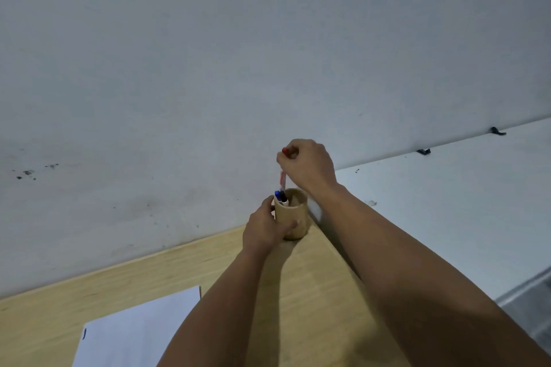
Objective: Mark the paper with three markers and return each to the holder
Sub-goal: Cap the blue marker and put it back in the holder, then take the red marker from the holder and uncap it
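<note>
A round wooden holder (293, 211) stands at the table's far right corner against the wall. My left hand (264, 228) grips its side. Above it, my right hand (307, 165) pinches a red-capped marker (282, 179) upright, its lower end at the holder's mouth. A blue-capped marker (280, 196) sits inside the holder at the left rim. The white paper (137, 334) lies at the near left of the table, with a short blue mark on its left edge.
The light wooden table (179, 271) meets a grey-white wall (208, 68) at the back. Beyond the table's right edge runs a white surface (447, 188) with two small dark clips (497, 130).
</note>
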### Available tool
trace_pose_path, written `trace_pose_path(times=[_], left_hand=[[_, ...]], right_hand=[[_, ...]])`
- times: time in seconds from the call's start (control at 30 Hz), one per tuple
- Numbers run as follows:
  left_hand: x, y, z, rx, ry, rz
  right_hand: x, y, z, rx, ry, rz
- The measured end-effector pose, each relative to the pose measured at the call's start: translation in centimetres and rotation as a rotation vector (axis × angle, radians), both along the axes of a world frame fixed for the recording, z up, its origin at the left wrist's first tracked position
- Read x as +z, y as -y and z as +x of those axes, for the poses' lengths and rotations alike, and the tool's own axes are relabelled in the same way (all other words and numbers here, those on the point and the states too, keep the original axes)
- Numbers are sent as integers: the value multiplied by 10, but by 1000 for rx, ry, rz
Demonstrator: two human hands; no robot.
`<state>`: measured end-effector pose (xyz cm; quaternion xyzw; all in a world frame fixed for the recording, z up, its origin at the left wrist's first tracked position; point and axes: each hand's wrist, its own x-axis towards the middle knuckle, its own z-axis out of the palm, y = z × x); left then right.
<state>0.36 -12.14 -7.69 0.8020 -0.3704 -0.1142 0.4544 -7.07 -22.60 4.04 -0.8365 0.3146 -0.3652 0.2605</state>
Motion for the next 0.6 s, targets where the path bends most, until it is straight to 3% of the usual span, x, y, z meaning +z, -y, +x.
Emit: trace_pose_path(times=[0.13, 0.23, 0.4, 0.5, 0.6], left_hand=[[25, -23, -4, 21, 3, 18], [55, -46, -8, 51, 42, -3], [108, -104, -13, 136, 133, -80], [130, -150, -11, 195, 89, -155], [140, -203, -9, 261, 52, -209]], right_hand=[[34, -10, -15, 71, 271, 32], [51, -26, -24, 182, 367, 118], [61, -73, -35, 309, 178, 313], [56, -111, -42, 423, 90, 489], [44, -153, -47, 568, 43, 518]])
